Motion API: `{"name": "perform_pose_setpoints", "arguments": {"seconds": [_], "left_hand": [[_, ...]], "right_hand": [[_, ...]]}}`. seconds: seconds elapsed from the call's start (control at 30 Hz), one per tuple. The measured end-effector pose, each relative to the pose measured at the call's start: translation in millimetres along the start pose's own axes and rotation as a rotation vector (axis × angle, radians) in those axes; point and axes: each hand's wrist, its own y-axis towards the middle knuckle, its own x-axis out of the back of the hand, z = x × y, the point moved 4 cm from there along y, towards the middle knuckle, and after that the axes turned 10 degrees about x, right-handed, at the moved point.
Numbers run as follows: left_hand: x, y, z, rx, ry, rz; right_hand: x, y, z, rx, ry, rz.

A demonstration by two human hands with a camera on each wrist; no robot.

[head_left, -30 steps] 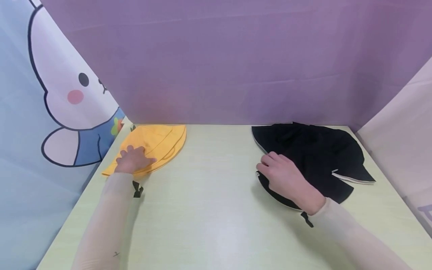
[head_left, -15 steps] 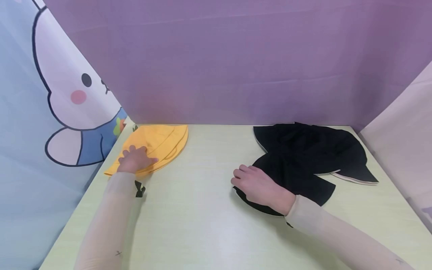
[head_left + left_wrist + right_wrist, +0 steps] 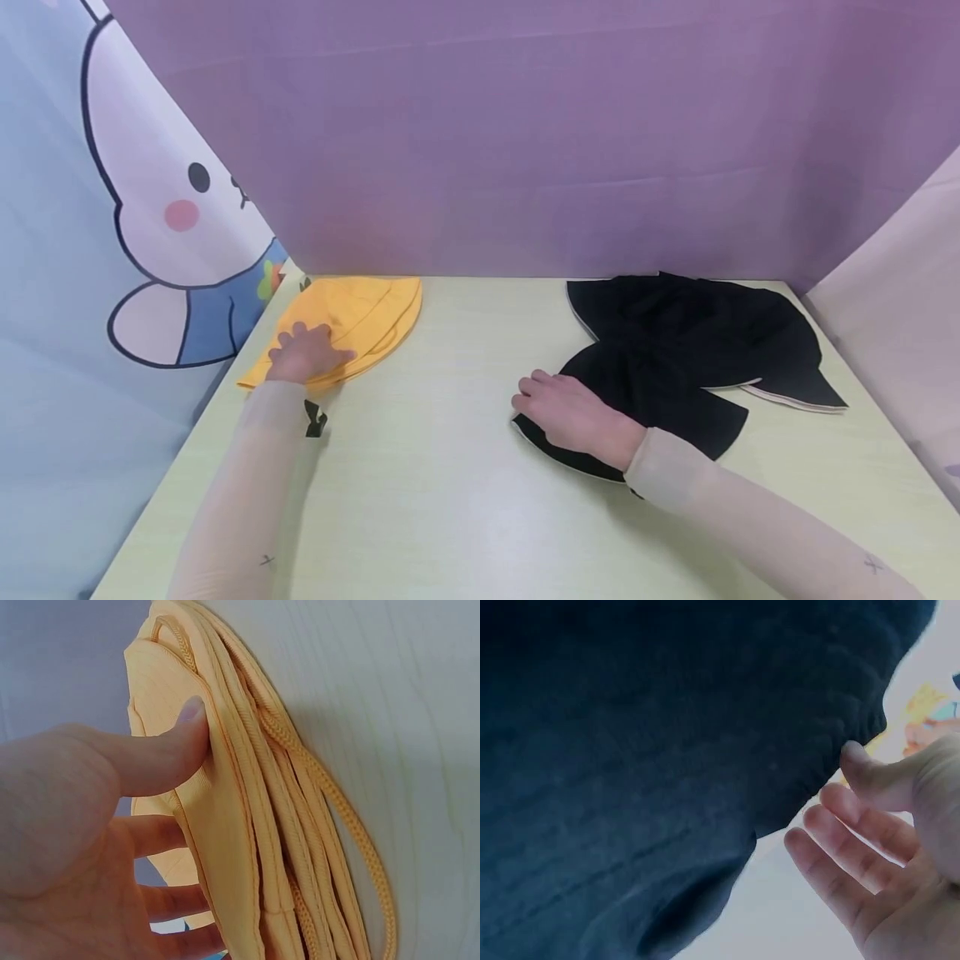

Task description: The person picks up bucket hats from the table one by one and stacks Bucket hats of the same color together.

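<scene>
Folded yellow bucket hats [image 3: 367, 312], with several layered edges and a braided cord [image 3: 349, 814], lie at the table's far left. My left hand [image 3: 303, 354] rests on them with its fingers spread; in the left wrist view the thumb [image 3: 169, 754] lies across the cloth and the fingertips are partly hidden. At the right, my right hand [image 3: 573, 421] pinches the edge of a black bucket hat [image 3: 652, 396]. The right wrist view shows its thumb at the gathered cloth [image 3: 810, 772]. Another black hat [image 3: 720, 325] lies behind, partly overlapped by the front one.
The pale table [image 3: 442, 500] stretches between the two hats' places and toward me. A purple curtain [image 3: 525, 142] hangs along the back edge. A blue rabbit-print cloth [image 3: 157, 317] borders the left, a pale cloth [image 3: 892, 292] the right.
My right hand has drawn the front black hat left and slightly nearer, away from the one behind, then nearly stopped. My left hand has stayed on the yellow hats.
</scene>
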Motion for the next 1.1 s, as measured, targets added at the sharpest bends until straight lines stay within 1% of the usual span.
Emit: {"name": "perform_pose_setpoints", "arguments": {"seconds": [0.1, 0.17, 0.27, 0.37, 0.47, 0.6, 0.77, 0.87, 0.97, 1.03, 1.1], "left_hand": [[0.3, 0.3, -0.4, 0.002, 0.002, 0.000], [0.5, 0.3, -0.9, 0.002, 0.002, -0.001], [0.8, 1.0, -1.9, -0.001, 0.002, -0.011], [1.2, 2.3, -2.6, -0.003, -0.004, -0.020], [1.1, 2.6, -2.8, -0.001, -0.005, -0.018], [0.9, 1.4, -2.9, -0.001, -0.004, -0.018], [-0.5, 0.9, -3.3, -0.007, -0.001, -0.019], [-1.4, 1.4, -2.5, -0.009, 0.004, -0.016], [-1.2, 1.3, -2.5, -0.009, 0.001, -0.019], [-0.9, 1.4, -2.5, -0.008, -0.003, -0.019], [0.2, 0.5, -2.7, -0.007, -0.004, -0.016]], "right_hand": [[7, -8.5, -9, -0.044, 0.030, -0.042], [13, -17.9, -17, -0.087, 0.047, -0.078], [21, -38.0, -35, -0.172, 0.063, -0.125], [28, -61.7, -54, -0.269, 0.101, -0.122], [32, -86.4, -70, -0.370, 0.159, -0.077], [34, -119.4, -90, -0.507, 0.233, 0.006], [34, -155.6, -110, -0.632, 0.328, 0.135], [31, -174.2, -120, -0.691, 0.376, 0.219], [23, -189.3, -127, -0.733, 0.424, 0.291], [17, -196.6, -130, -0.749, 0.454, 0.320], [10, -201.3, -133, -0.763, 0.479, 0.330]]}}
